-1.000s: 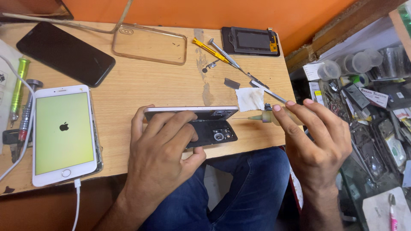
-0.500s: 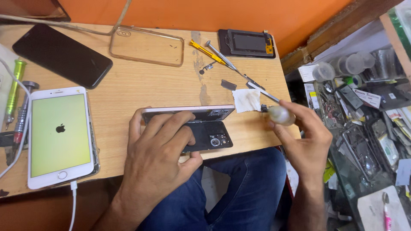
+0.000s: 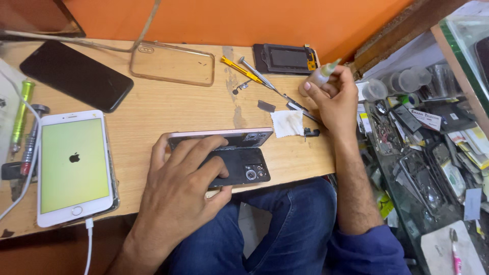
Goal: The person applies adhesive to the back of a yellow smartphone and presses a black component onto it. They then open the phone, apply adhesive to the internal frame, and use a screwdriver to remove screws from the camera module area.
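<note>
Pressing flat, open left hand (image 3: 186, 181) fingers steady an opened phone (image 3: 229, 158) near the table edge (image 3: 285, 175). Right hand (image 3: 331, 97) fingers grip a small bottle (image 3: 321, 76); drips could foul the exposed insides.

Bright, even light from above; soft shadows under the left hand (image 3: 175, 191); mild glare on the white phone's lit screen (image 3: 74, 165); wide-angle bending at the edges; right-side clutter slightly soft.
</note>
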